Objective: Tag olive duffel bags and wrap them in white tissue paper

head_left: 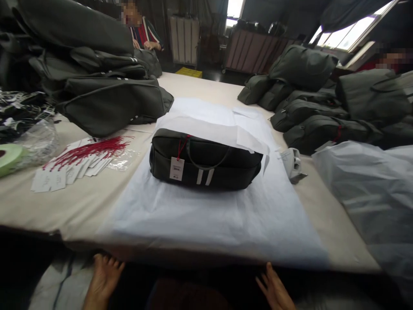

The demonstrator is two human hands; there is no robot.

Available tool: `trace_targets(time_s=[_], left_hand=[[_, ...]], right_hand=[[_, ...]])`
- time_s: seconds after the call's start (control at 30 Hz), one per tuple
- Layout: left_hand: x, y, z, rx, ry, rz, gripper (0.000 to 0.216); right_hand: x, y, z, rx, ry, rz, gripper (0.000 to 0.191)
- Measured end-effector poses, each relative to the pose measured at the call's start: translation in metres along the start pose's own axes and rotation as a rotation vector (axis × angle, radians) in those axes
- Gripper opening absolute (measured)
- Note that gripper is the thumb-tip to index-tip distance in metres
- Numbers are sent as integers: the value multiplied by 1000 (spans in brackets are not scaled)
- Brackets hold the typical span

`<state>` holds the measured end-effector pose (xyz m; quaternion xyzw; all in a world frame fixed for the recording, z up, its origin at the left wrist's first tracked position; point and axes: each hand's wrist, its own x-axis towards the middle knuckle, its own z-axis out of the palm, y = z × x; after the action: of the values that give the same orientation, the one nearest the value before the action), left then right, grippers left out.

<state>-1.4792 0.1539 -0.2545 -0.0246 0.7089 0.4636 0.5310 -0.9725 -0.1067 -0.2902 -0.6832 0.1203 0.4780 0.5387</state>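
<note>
A dark green bag (206, 161) with two white stripes and a white hang tag on a red string lies on a large sheet of white tissue paper (206, 215) in the middle of the table. The paper's far part is folded over the bag's back edge. My left hand (103, 275) is below the table's near edge, fingers spread, holding nothing. My right hand (274, 290) is also below the near edge, fingers stretched out and empty. Both hands are apart from the bag and near the paper's front edge.
Piles of dark green bags (106, 94) stand at the left and more bags (322, 112) at the right. White tags with red strings (77, 161) lie at the left, beside a green tape roll (9, 158). A clear plastic bag (371, 198) lies at the right. Other people work at the far end.
</note>
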Motion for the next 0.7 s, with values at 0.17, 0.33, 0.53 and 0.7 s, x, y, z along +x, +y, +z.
trace_targets(time_s=[0.17,0.33,0.53,0.7], left_hand=[[2,-10,11,2,-54,-20,47],[0,-32,-9,71,-153,-148,57],[-32,-93,-19,97,-222,-387,75],[-54,-134,-11,-108,-308,-406,47]], right_hand=[[4,-3,19,10,-116,4,65],[-11,2,5,-44,-157,134,61],[-59,8,3,20,-359,176,45],[-105,-15,9,75,-324,234,48]])
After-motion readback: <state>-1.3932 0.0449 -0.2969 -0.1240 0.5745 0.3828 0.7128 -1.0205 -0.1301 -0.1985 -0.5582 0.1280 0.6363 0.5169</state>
